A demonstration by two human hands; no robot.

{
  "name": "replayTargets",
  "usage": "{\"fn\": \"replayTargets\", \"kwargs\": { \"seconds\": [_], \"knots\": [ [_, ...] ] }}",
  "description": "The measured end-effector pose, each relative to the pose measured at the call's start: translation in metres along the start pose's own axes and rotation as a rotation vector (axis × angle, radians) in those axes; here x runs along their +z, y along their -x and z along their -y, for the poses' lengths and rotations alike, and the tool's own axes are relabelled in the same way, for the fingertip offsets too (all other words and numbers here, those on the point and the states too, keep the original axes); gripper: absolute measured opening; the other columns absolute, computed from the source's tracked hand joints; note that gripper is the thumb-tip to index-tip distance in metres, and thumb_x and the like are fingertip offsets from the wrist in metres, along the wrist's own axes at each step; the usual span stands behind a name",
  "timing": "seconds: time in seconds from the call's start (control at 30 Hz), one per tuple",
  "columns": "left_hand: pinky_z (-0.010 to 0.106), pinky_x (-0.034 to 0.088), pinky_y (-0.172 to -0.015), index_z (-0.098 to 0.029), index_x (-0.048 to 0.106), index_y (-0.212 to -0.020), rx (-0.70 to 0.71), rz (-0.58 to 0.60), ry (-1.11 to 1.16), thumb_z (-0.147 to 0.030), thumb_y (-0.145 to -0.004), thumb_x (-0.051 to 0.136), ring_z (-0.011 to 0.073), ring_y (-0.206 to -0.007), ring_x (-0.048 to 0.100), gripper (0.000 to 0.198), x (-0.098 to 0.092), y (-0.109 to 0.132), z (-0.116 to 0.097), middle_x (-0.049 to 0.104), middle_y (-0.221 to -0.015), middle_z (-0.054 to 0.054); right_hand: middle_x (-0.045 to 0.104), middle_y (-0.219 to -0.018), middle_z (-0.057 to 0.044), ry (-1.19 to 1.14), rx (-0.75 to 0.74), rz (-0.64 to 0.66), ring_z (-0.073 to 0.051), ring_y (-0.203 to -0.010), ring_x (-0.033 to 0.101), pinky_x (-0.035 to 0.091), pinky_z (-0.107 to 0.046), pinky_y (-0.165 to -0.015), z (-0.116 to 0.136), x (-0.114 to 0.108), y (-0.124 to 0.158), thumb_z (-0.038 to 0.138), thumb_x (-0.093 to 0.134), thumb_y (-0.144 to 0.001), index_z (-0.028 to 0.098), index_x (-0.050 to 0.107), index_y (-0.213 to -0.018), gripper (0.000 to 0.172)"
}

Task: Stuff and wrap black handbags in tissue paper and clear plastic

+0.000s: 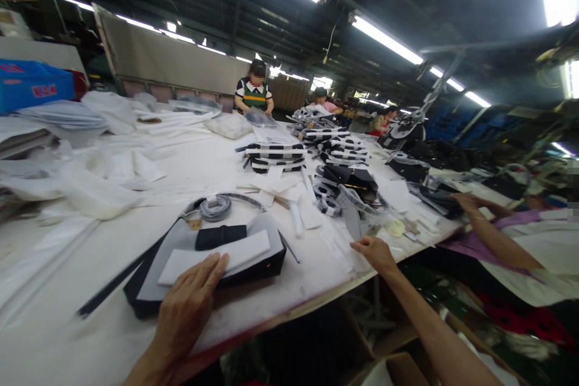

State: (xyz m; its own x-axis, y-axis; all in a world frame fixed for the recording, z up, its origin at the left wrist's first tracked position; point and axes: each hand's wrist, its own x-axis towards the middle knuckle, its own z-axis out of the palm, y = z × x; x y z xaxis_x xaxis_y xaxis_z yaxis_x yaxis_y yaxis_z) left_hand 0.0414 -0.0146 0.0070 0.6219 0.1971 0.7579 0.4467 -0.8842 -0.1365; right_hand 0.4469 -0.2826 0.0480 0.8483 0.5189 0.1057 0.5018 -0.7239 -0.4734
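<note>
A black handbag [265,265] lies on the table before me, with a pale grey sheet [181,247] over its upper side. On that sheet rest a small black pouch [221,237] and a folded white padding strip [244,253]. My left hand [192,295] lies on the strip's near end with fingers stretched out. A wrapped, coiled strap [215,207] sits at the bag's far edge, by its curved handle. To the right, at the table's front edge, my right hand [375,255] has its fingertips pinched together beside clear plastic [330,247]; what they hold cannot be made out.
Stacks of black-and-white wrapped pieces [277,157] stand farther back, near another black bag [348,178]. White wrapping [94,187] is heaped at left. A co-worker's arm [493,223] reaches in at right; another person [254,93] works across the table.
</note>
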Motion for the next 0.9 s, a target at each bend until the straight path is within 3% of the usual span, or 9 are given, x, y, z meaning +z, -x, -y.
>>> {"fn": "replayTargets", "kwargs": {
  "seconds": [0.23,0.47,0.63,0.8,0.9],
  "knots": [
    [0.034,0.054,-0.088,-0.022,0.061,-0.127,-0.030,0.027,0.023,-0.005,-0.073,0.040,0.0222,-0.099,0.069,0.061,0.001,0.002,0.000,0.070,-0.123,0.006,0.074,-0.071,-0.003,-0.095,0.012,0.104,-0.022,-0.072,0.068,0.047,-0.029,-0.068,0.000,-0.009,0.004,0.038,0.064,-0.065,0.020,0.075,-0.068,0.021],
    [0.035,0.053,-0.088,-0.020,0.060,-0.128,-0.018,0.022,0.015,-0.004,-0.073,0.039,0.0233,-0.100,0.069,0.061,0.002,0.003,0.000,0.068,-0.125,0.007,0.071,-0.065,-0.003,-0.205,0.025,0.185,-0.023,-0.070,0.065,0.048,-0.030,-0.066,0.011,-0.013,0.009,0.054,0.063,-0.068,0.017,0.078,-0.069,0.040],
    [0.035,0.053,-0.090,-0.021,0.061,-0.127,-0.013,0.019,-0.001,-0.003,-0.072,0.039,0.0224,-0.100,0.069,0.062,0.000,0.001,0.000,0.069,-0.123,0.007,0.075,-0.079,-0.010,-0.293,-0.011,0.287,-0.021,-0.073,0.067,0.052,-0.029,-0.067,0.014,-0.011,0.014,0.052,0.064,-0.070,0.013,0.079,-0.082,0.043],
    [0.036,0.053,-0.087,-0.017,0.061,-0.127,0.005,0.012,-0.002,-0.003,-0.073,0.039,0.0237,-0.099,0.069,0.060,-0.001,0.000,0.000,0.070,-0.121,0.008,0.073,-0.074,-0.007,-0.207,-0.069,0.202,-0.021,-0.072,0.066,0.049,-0.030,-0.069,0.011,-0.014,0.012,0.048,0.064,-0.070,0.016,0.075,-0.075,0.034],
    [0.036,0.053,-0.086,-0.018,0.061,-0.127,-0.002,0.023,-0.001,-0.003,-0.073,0.039,0.0242,-0.099,0.069,0.060,0.001,0.002,0.000,0.069,-0.123,0.008,0.073,-0.080,-0.005,-0.104,-0.177,0.246,-0.021,-0.079,0.066,0.049,-0.029,-0.074,0.014,-0.010,0.017,0.040,0.069,-0.068,0.019,0.074,-0.079,0.025]
  ]
}}
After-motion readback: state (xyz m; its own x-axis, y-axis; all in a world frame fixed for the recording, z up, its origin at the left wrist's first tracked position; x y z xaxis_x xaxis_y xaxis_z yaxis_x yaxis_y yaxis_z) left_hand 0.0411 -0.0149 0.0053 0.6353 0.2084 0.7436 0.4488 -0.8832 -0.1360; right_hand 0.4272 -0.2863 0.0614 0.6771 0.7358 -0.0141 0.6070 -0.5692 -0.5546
